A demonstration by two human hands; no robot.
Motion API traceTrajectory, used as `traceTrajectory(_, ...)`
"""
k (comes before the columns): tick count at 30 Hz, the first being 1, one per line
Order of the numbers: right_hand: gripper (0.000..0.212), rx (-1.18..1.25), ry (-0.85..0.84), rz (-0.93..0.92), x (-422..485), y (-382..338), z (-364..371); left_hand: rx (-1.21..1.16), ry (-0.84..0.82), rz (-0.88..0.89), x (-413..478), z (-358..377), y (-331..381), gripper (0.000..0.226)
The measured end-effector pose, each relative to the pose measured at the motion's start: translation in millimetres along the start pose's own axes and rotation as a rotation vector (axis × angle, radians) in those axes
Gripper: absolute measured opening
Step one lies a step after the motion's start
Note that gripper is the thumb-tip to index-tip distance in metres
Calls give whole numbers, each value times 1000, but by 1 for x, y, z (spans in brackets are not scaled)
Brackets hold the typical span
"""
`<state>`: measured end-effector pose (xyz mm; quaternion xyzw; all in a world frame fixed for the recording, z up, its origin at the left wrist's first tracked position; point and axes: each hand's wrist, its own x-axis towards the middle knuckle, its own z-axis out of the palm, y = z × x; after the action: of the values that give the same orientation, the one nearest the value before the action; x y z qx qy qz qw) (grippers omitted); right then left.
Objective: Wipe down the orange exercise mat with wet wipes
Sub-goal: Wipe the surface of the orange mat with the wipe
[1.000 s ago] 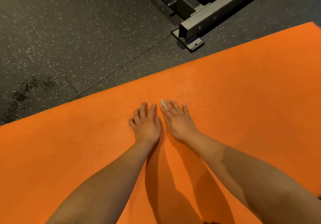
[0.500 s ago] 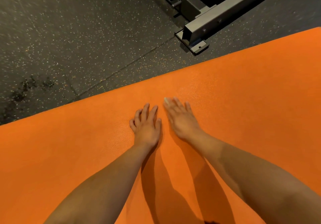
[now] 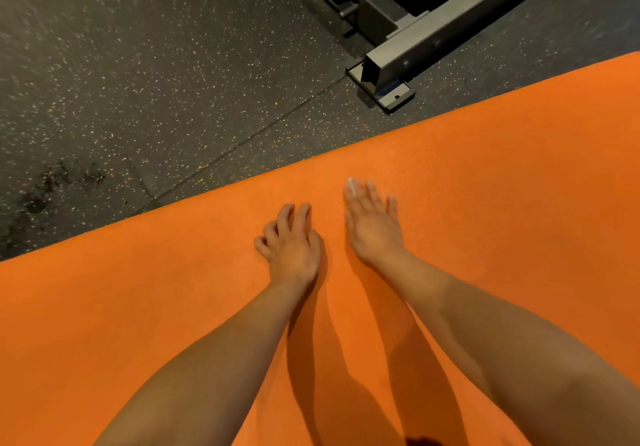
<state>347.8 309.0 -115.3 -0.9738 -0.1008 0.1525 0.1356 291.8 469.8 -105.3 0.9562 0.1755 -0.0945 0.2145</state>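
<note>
On the orange mat, our right hand, fingers straight and flat on a wet wipe that shows only as a white sliver, has slid nearer the mat's far edge, while our left hand has half-curled its empty fingers: wiping continues.

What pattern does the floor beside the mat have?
Dark grey floor with pale speckles; head view.

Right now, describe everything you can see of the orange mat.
The orange mat lies flat on the speckled dark floor and fills the lower part of the picture, its far edge running diagonally. The surface looks like matte, finely textured foam, with no visible folds. The left hand rests on it with bent fingers. The right hand presses flat a little farther out, with a white sliver, probably the wipe, showing at its fingertips.
</note>
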Motion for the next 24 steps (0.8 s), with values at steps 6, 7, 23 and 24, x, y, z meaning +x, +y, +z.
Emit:
traceTrajectory(6, 56, 96, -46, -67, 13, -29, 0, -74, -19, -107, 41, 0, 23, 60)
traceTrajectory(7, 56, 79, -53, -131, 14, -29, 2, -55, -33, -122, 43, 4, 24, 58)
traceTrajectory(23, 67, 28, 49, -124, 65, -5, -12, 19, -137, -144, 50, 7, 31, 61)
traceTrajectory(24, 68, 48, 83, -29, 71, 3, -16, 21, -138, -145, 50, 7, 31, 61)
